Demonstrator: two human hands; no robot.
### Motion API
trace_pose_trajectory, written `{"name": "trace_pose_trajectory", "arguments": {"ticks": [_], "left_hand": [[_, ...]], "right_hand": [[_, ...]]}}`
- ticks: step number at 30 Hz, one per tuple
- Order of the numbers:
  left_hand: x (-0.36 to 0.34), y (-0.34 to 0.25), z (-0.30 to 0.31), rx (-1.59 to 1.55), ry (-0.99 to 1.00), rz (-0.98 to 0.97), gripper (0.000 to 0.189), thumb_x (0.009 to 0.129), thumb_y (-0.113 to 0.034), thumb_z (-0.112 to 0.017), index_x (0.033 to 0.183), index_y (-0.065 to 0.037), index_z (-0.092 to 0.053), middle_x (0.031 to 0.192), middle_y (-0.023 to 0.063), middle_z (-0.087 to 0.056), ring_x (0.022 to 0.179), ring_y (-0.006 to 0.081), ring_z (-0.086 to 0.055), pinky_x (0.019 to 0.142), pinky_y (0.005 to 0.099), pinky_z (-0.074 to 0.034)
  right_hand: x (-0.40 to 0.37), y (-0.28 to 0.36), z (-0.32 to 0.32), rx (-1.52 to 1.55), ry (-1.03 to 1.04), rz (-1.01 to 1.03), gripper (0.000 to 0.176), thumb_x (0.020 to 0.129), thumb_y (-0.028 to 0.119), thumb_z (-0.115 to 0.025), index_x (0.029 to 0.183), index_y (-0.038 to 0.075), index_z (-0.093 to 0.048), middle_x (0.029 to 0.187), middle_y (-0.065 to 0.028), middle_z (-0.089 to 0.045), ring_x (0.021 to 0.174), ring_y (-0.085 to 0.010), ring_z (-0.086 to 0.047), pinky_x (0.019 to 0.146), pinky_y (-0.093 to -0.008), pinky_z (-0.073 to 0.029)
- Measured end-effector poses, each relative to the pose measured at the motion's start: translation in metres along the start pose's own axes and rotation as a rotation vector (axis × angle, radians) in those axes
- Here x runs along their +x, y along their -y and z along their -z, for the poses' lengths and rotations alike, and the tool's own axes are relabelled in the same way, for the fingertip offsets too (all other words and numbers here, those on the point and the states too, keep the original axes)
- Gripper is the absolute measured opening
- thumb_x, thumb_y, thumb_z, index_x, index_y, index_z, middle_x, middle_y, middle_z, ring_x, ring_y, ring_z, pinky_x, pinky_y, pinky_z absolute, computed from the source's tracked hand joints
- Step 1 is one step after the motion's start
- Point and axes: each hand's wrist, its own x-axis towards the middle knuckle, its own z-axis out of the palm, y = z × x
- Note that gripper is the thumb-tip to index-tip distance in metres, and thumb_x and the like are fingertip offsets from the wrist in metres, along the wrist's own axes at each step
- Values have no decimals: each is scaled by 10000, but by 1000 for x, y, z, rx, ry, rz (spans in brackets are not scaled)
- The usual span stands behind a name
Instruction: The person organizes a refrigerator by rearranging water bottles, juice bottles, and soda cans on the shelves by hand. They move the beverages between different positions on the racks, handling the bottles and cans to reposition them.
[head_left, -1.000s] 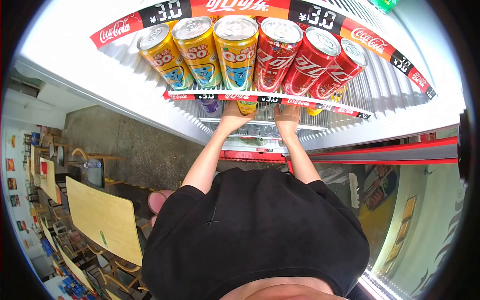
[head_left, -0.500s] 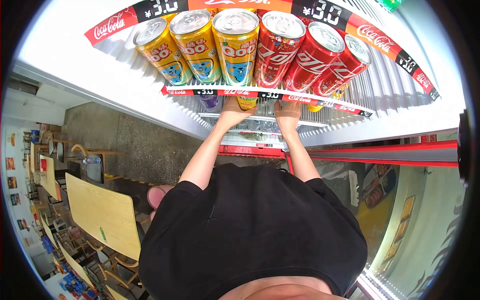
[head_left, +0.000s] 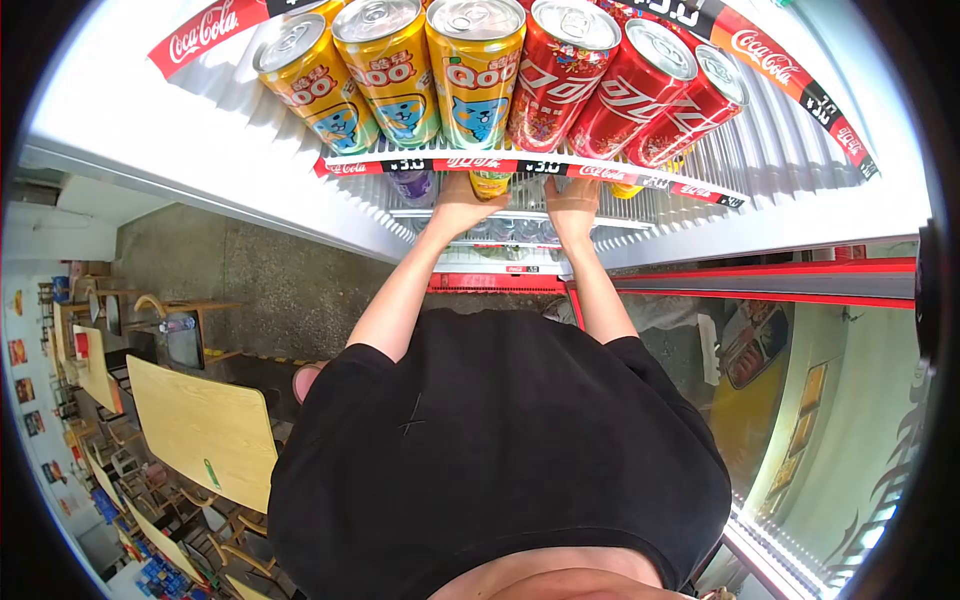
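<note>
Both of my hands reach under the upper fridge shelf. My left hand [head_left: 462, 212] is closed around the lower part of a yellow drink container [head_left: 490, 185], its thumb across the front; the shelf strip hides the container's top. To the right, my right hand [head_left: 573, 210] is raised just below the same strip, its fingertips hidden behind it, so I cannot make out what it holds. A purple drink [head_left: 412, 186] stands left of my left hand. Another yellow drink [head_left: 626, 189] shows right of my right hand.
Above my hands, yellow Qoo cans [head_left: 474, 95] and red cola cans [head_left: 560, 90] line the shelf behind a price strip [head_left: 470, 162]. Lower racks hold clear bottles [head_left: 520, 231]. The red-edged fridge door [head_left: 760, 283] stands at right. Wooden tables [head_left: 200, 425] and chairs are at left.
The shelf and cans sit slightly higher in view and look a bit larger, as my head has shifted. My hands stay at nearly the same places under the shelf.
</note>
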Motion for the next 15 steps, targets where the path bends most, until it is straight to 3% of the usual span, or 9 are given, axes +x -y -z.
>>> {"name": "trace_pose_trajectory", "arguments": {"ticks": [4,15], "left_hand": [[2,8,-2,46,-18,-38,659,677,-291,-923,1195,1,-637,1106,181,-721,1033,323,-714,891,428,-563],[3,11,2,26,83,39,703,680,-305,-930,1236,0,-627,1166,181,-717,1076,305,-706,918,416,-557]], "right_hand": [[-2,-4,-4,-9,-23,29,635,810,197,-755,1296,-103,-476,1237,-351,-534,1187,-529,-499,1064,-580,-395],[-2,-7,-4,-9,-23,15,742,790,196,-785,1340,-128,-407,1269,-376,-506,1187,-543,-496,1057,-562,-417]]}}
